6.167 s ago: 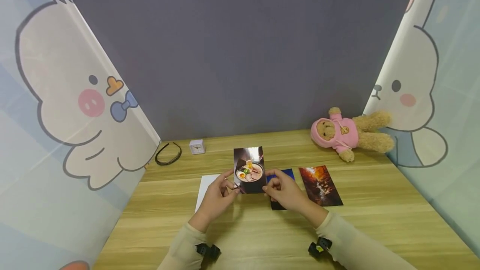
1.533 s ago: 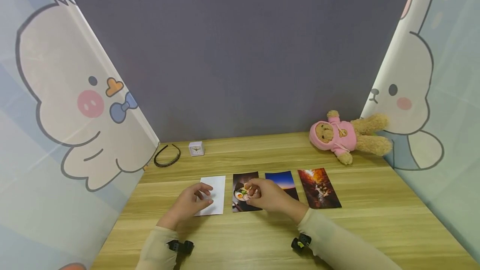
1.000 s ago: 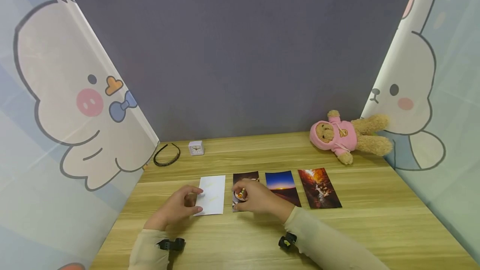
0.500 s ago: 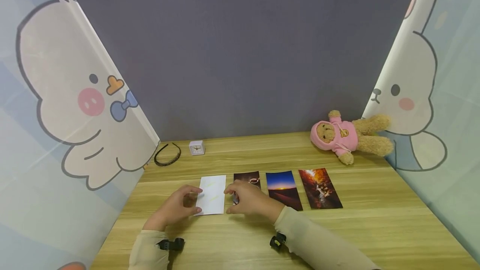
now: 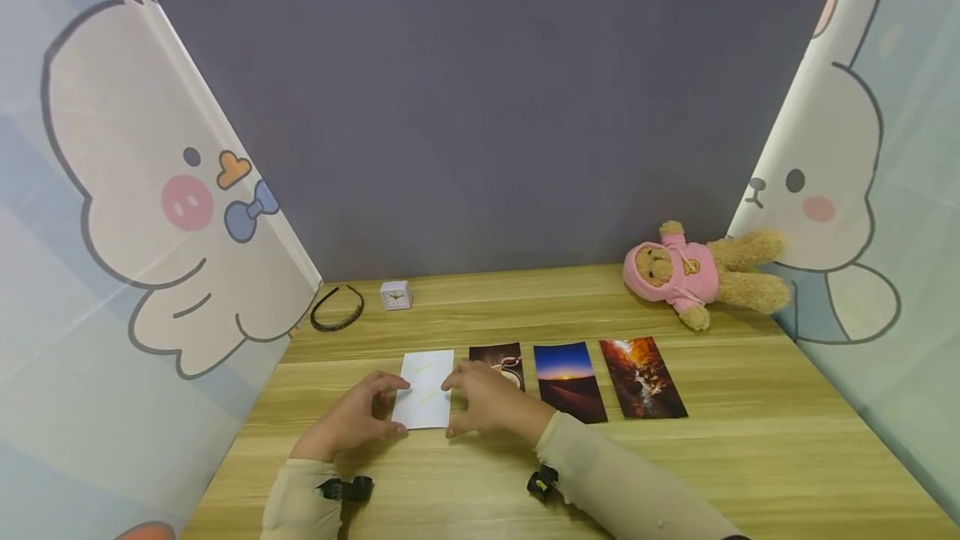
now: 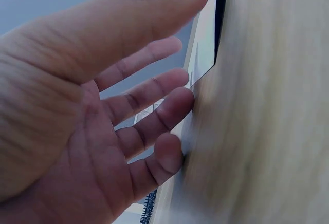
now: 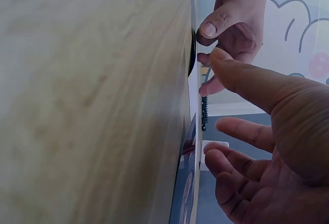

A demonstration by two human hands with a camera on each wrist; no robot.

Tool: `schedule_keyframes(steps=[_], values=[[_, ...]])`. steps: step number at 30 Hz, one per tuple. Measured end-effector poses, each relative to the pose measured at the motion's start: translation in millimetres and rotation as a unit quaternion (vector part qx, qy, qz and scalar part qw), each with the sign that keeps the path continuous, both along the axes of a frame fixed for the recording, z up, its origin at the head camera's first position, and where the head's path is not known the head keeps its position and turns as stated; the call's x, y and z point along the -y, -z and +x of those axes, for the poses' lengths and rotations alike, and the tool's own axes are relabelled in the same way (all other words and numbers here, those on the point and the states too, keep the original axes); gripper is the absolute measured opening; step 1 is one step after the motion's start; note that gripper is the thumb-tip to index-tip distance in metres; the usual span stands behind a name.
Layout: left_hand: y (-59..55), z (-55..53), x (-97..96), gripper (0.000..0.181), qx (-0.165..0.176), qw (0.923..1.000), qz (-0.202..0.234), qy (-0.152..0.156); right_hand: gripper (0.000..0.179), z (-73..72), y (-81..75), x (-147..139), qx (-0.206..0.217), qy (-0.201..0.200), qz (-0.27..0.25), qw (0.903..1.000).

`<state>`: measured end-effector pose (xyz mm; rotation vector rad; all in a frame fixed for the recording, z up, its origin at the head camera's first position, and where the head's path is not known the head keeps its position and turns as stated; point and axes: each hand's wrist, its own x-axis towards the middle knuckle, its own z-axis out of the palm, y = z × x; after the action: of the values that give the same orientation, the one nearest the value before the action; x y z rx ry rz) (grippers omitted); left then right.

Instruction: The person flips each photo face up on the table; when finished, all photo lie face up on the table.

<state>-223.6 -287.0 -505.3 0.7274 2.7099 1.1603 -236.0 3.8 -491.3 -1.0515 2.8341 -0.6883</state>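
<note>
A blank white card (image 5: 423, 390), probably a photo lying face down, is flat on the wooden table. My left hand (image 5: 363, 417) is at its left side, thumb and index fingertips at the card's edge, the other fingers loosely bent. At the card's right side is my right hand (image 5: 487, 400), thumb and fingers spread apart; in the right wrist view nothing shows between them. Partly hidden under that hand lies a ramen photo (image 5: 497, 357). To its right are a sunset photo (image 5: 567, 382) and an autumn stream photo (image 5: 642, 377), both face up.
A black toothed headband (image 5: 337, 309) and a small white clock (image 5: 396, 295) sit at the back left of the table (image 5: 465, 482). A teddy bear in a pink hoodie (image 5: 693, 273) lies at the back right. Printed cloth walls stand on both sides.
The ramen photo, held up in both hands earlier, now lies on the table. My hands have since moved left to the white card, the right one sliding across over the ramen photo.
</note>
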Motion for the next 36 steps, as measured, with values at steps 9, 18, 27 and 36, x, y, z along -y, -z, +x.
schedule_keyframes(steps=[9,18,27,36], values=[[-0.1,2.2,-0.7,0.074,-0.013,0.9997,-0.022,0.004,0.071,3.1,-2.0,6,-0.015,0.004,0.043,0.999],[-3.1,4.0,-3.6,0.077,-0.015,0.9987,-0.048,0.009,0.073,4.9,-4.3,11,-0.002,0.002,0.057,0.9984],[-2.6,3.4,-7.2,0.073,-0.013,0.9983,-0.057,0.0,0.07,5.8,-0.8,12,-0.012,0.002,0.064,0.9979],[-2.5,1.7,-10.8,0.065,-0.014,0.9983,-0.056,-0.013,0.062,4.5,-0.2,14,-0.045,-0.007,0.074,0.9962]])
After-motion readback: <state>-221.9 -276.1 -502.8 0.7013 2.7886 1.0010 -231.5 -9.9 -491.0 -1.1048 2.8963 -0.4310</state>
